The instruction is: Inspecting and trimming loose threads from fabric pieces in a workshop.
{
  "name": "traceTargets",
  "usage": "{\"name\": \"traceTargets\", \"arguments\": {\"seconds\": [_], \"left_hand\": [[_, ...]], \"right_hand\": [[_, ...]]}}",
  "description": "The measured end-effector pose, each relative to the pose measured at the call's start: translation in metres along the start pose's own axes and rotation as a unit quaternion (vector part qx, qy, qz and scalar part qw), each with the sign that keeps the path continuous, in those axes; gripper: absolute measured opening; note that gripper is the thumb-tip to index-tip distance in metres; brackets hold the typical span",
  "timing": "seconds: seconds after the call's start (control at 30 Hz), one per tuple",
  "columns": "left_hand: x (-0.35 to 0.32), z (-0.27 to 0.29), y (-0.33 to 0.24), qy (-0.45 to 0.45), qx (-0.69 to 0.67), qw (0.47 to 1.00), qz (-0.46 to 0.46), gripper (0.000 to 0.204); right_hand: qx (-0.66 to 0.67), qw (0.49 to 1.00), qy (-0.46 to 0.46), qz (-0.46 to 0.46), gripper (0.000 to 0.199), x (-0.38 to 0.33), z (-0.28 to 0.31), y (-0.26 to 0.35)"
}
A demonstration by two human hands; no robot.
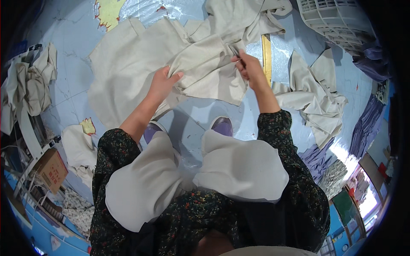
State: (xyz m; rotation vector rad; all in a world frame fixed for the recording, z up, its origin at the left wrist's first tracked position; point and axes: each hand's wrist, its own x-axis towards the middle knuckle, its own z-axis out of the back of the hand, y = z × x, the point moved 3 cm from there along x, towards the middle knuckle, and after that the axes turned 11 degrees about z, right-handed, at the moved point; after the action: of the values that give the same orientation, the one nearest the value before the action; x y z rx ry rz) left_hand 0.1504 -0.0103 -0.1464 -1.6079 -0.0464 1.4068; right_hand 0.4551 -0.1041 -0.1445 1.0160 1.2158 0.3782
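A large piece of beige cloth (pixel 124 64) lies spread in front of my feet, creased and bunched toward its right side. My left hand (pixel 163 81) is closed on a fold of it, thumb and fingers pinching the fabric. In my right hand (pixel 253 70) is a small pair of thread snips (pixel 234 50), dark at the grip, with metal blades pointing up and left over the cloth. Whether the blades touch the fabric cannot be made out. More beige cloth (pixel 239 17) is heaped at the far side, adjoining the spread piece.
Crumpled beige cloth (pixel 320 104) lies on the floor to the right, and a yellow strip (pixel 266 59) runs beside my right hand. A white plastic basket (pixel 333 21) stands far right. Purple fabric (pixel 367 123) hangs at the right edge. At left are a cardboard box (pixel 52 171) and draped cloth (pixel 38 85).
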Motion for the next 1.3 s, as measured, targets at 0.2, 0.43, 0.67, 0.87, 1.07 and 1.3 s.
{"name": "traceTargets", "arguments": {"seconds": [0.2, 0.43, 0.67, 0.87, 1.07, 1.3], "left_hand": [[-0.007, -0.003, -0.001, -0.011, -0.036, 0.999, -0.016, 0.026], [-0.008, 0.001, 0.005, -0.01, -0.021, 1.0, -0.021, 0.028], [-0.016, 0.009, -0.016, 0.008, 0.081, 0.993, -0.083, 0.04], [-0.033, 0.01, -0.055, 0.114, -0.066, 0.99, -0.049, 0.043], [-0.031, 0.008, -0.068, 0.034, 0.134, 0.98, -0.143, 0.036], [-0.028, 0.002, -0.057, 0.045, 0.047, 0.988, -0.139, 0.029]], "right_hand": [[-0.001, 0.998, -0.05, -0.041, 0.042, 0.023, -0.027, -0.021], [0.064, 0.998, 0.005, 0.01, 0.038, 0.037, -0.031, -0.022], [0.252, 0.966, -0.056, 0.02, 0.033, 0.033, -0.016, -0.011], [0.12, 0.982, 0.122, 0.083, 0.034, 0.005, -0.058, 0.002], [0.232, 0.963, 0.076, 0.113, 0.011, 0.01, -0.06, 0.047], [-0.033, 0.974, 0.177, 0.137, 0.045, -0.022, -0.095, 0.044]]}}
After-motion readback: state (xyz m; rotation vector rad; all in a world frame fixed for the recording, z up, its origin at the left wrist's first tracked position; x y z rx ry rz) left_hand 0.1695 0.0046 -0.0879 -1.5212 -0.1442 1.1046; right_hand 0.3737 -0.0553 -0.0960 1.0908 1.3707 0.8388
